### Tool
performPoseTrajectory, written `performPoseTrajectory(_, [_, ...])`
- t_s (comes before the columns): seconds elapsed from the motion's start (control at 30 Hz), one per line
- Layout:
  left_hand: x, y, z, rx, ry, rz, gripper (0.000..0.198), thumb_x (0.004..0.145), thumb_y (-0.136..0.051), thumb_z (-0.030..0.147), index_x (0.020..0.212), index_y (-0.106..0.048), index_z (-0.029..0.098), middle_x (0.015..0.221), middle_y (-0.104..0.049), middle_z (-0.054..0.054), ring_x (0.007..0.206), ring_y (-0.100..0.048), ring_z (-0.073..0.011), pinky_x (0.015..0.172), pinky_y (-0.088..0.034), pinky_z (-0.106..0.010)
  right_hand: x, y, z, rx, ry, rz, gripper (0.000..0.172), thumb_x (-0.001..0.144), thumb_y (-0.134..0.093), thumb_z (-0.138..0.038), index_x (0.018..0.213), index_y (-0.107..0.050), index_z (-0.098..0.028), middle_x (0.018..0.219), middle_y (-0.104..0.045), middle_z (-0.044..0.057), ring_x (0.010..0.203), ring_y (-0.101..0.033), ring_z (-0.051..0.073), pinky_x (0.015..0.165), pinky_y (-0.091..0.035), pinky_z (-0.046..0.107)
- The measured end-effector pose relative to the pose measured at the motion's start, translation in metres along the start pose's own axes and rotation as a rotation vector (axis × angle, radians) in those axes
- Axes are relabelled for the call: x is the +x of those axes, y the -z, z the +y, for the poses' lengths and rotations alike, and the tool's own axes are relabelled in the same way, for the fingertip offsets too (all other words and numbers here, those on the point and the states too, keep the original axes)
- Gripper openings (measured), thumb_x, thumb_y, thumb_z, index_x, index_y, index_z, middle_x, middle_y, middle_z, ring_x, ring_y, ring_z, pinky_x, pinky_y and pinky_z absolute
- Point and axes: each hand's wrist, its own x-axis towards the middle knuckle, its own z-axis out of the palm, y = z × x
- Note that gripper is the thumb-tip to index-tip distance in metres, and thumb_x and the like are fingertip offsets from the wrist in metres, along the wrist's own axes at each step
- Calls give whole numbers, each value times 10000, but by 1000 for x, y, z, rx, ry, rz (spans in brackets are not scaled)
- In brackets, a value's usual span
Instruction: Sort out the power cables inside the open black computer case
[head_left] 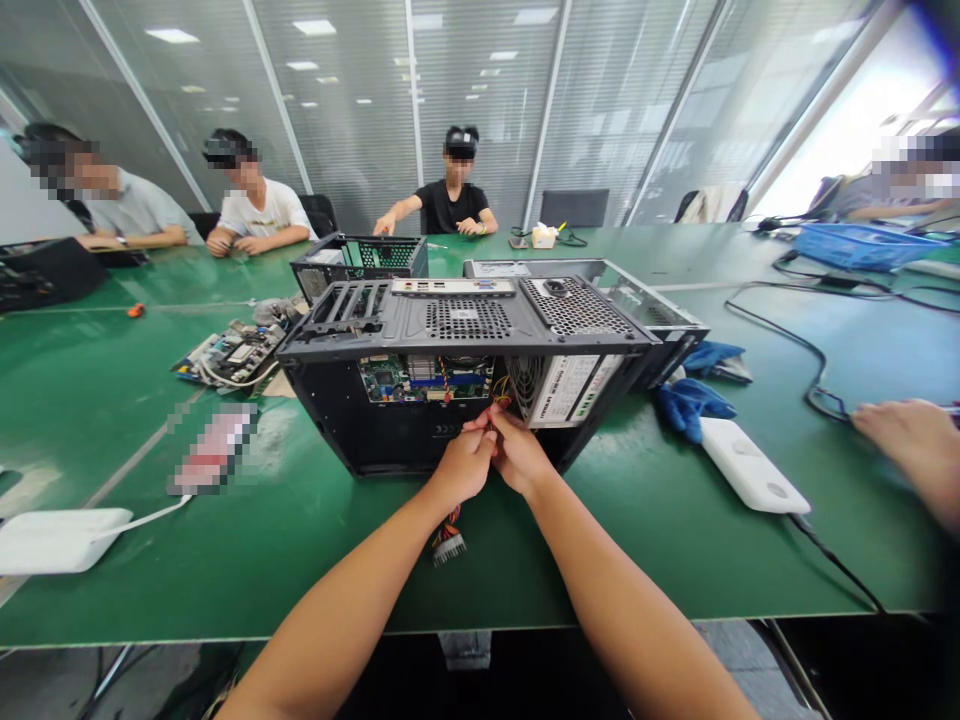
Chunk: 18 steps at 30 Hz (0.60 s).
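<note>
A black computer case (386, 435) stands in front of me with its open side facing me. Inside it are a green motherboard (390, 380) and, to the right, a power supply (574, 388) with a white label. My left hand (466, 462) and my right hand (523, 455) meet at the case opening, just left of the power supply. Both have their fingers closed around the power supply cables (499, 395), coloured red, yellow and black. Exactly which strand each one pinches is hidden. Below my left hand, a multi-pin connector (449, 548) dangles on its wires over the green table.
Behind the case sit a second case (679, 335) and another frame (386, 258). Loose circuit boards (238, 352) lie left, with a white power bank (64, 540). Right are blue gloves (694, 405), a white power strip (750, 465), cables and another person's hand (911, 445). Several people sit around.
</note>
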Motion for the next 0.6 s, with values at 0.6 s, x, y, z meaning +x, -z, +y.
performPoseTrajectory(0.6, [-1, 23, 9, -941, 434, -580, 278, 983, -391, 329, 755, -434, 177, 417, -203, 125, 274, -99, -29, 279, -80, -141, -3, 2, -5, 78, -90, -181, 417, 733, -658, -630, 795, -695, -219, 909, -744, 51, 951, -660, 227, 882, -476, 365])
